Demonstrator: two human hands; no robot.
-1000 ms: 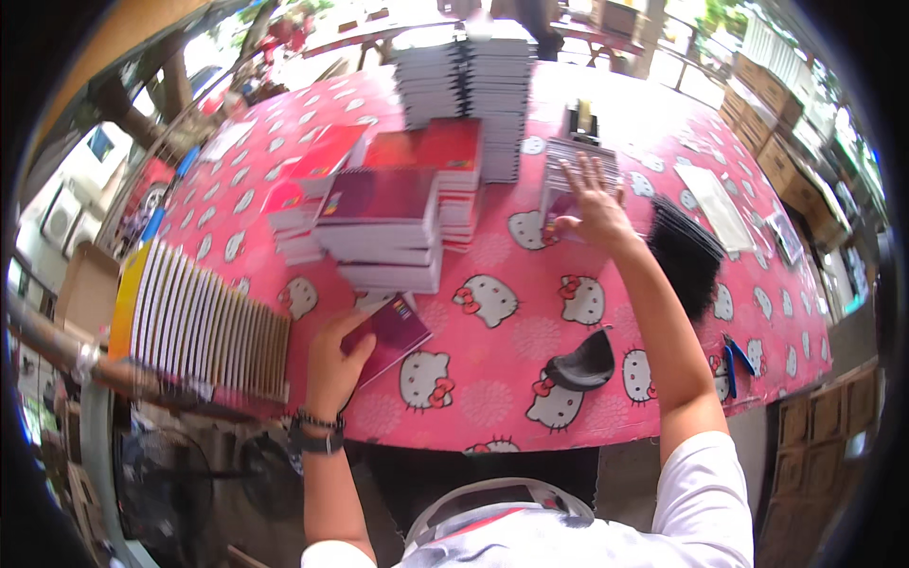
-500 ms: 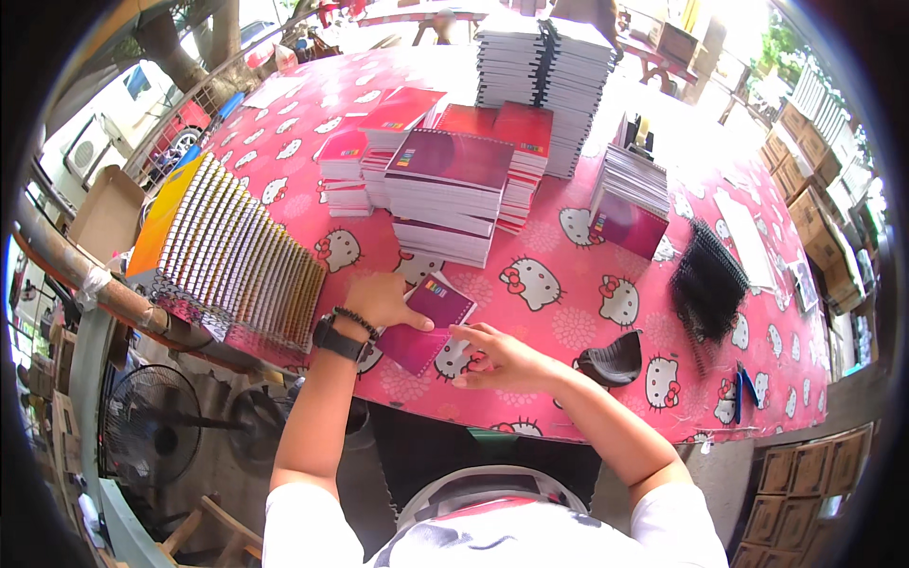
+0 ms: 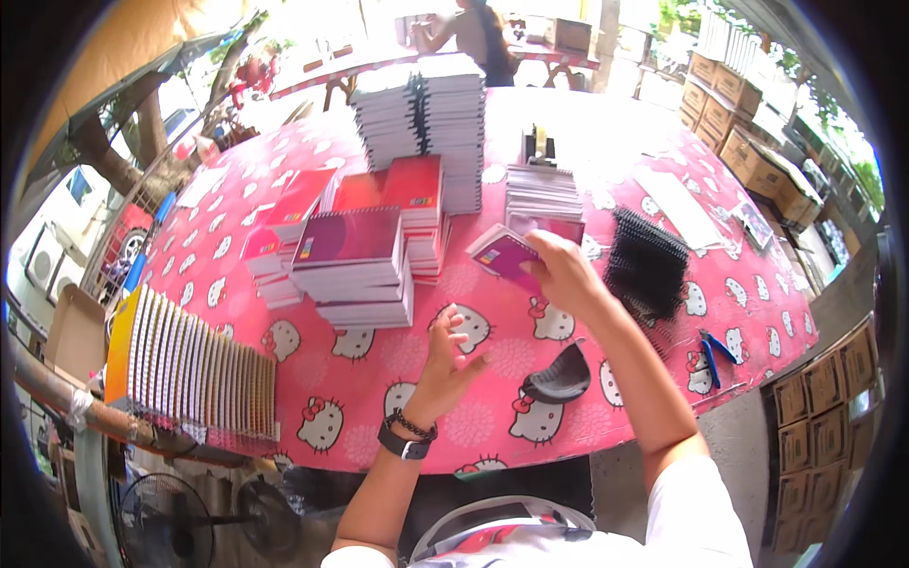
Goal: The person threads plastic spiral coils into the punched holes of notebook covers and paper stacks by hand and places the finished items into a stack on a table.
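Note:
My right hand (image 3: 565, 275) grips a thin purple-covered notebook (image 3: 508, 257) by its right part, thumb on the cover. The notebook is tilted, held in front of a stack of unbound-looking notebooks (image 3: 544, 196) and partly hiding it. My left hand (image 3: 445, 364), with a dark watch and bead bracelet on the wrist, is open above the tablecloth, fingers apart and holding nothing. To its left stands a pile of purple and white notebooks (image 3: 350, 237). A black curved object (image 3: 559, 376) lies between my two forearms.
Black spiral binding coils (image 3: 647, 260) and blue-handled pliers (image 3: 715, 358) lie at the right. Red notebooks (image 3: 414, 185) and tall black-bound stacks (image 3: 454, 142) stand behind. A row of wire-bound notebooks (image 3: 194, 369) lines the left edge. A person (image 3: 471, 38) is at a far table.
My right hand has moved away to the right and now holds a purple notebook off the table. My left hand has let go of the notebook it pressed. The view has turned rightward.

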